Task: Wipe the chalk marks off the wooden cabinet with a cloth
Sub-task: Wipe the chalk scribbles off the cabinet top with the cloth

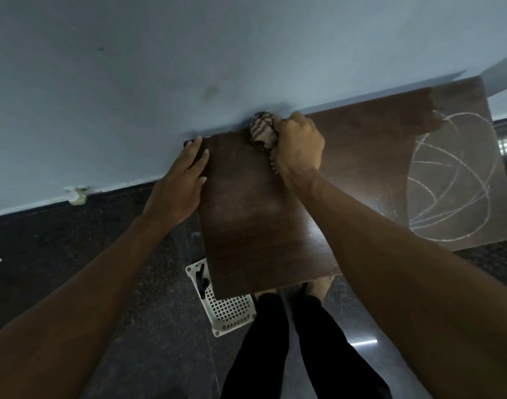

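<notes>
Pale blue paint covers the wall [189, 53], below which a speckled dark floor [59, 254] is seen. A dark brown wooden cabinet top [260, 211] is set against that wall. White chalk marks [453, 180] (looping, overlapping curves) are spread over the top's right end. A white perforated basket [232, 312] is partly hidden under the near left corner. The left hand [180, 182] is laid flat on the left edge, fingers straight and close together. The right hand [299, 148] is curled tightly round a bunched striped cloth [262, 129], which is pressed to the top at its far edge, beside the wall.
</notes>
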`<action>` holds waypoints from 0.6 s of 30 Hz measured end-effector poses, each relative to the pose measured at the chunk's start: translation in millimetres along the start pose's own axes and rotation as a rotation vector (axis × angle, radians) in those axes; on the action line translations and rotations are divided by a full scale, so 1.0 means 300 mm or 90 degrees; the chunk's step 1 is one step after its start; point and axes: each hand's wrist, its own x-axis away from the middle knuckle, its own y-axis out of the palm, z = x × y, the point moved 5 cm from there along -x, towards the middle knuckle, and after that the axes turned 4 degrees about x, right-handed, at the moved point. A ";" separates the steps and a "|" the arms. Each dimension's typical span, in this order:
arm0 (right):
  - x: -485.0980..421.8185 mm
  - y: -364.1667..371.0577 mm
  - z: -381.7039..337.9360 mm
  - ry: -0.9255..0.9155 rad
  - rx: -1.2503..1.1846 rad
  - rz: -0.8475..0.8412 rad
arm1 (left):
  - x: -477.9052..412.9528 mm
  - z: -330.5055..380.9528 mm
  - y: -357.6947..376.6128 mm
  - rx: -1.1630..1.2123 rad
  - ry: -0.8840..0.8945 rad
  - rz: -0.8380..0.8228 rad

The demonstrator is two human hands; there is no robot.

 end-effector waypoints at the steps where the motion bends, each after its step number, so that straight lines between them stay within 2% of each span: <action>1: 0.008 0.003 -0.014 -0.007 0.008 -0.001 | 0.004 0.000 -0.005 0.010 -0.011 0.022; 6: 0.235 0.042 -0.109 -0.180 -0.017 -0.040 | 0.001 0.031 -0.040 0.028 -0.053 0.124; 11: 0.569 0.122 -0.071 -0.265 -0.098 -0.129 | -0.049 0.124 -0.008 0.010 -0.046 0.097; 13: 0.660 0.128 0.028 -0.260 -0.104 -0.151 | -0.063 0.188 0.042 0.005 -0.009 0.050; 18: 0.706 0.083 0.398 -0.111 -0.093 -0.071 | -0.081 0.386 0.169 -0.026 0.101 -0.049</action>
